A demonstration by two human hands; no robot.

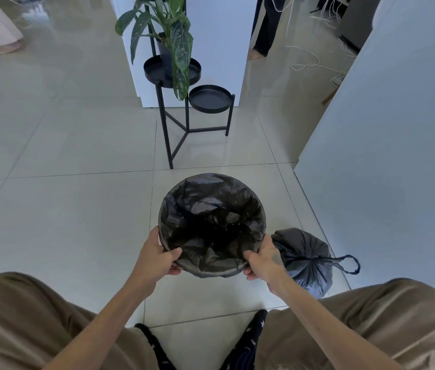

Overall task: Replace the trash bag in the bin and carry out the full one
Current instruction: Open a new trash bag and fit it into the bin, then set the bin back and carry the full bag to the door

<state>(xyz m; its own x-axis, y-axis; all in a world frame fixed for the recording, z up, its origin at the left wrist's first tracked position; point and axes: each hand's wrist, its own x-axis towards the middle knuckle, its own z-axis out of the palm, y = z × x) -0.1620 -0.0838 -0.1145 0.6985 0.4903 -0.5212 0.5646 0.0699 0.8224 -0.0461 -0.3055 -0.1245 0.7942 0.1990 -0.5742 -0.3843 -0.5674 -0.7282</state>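
Both hands grip the lined bin rim; the tied full bag sits just beside the right hand, farther from the left hand.

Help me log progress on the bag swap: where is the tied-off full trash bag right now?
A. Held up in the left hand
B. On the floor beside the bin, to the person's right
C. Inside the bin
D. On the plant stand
B: the tied full trash bag sits on the floor tiles just right of the bin, while the left hand and right hand grip the bin's near rim.
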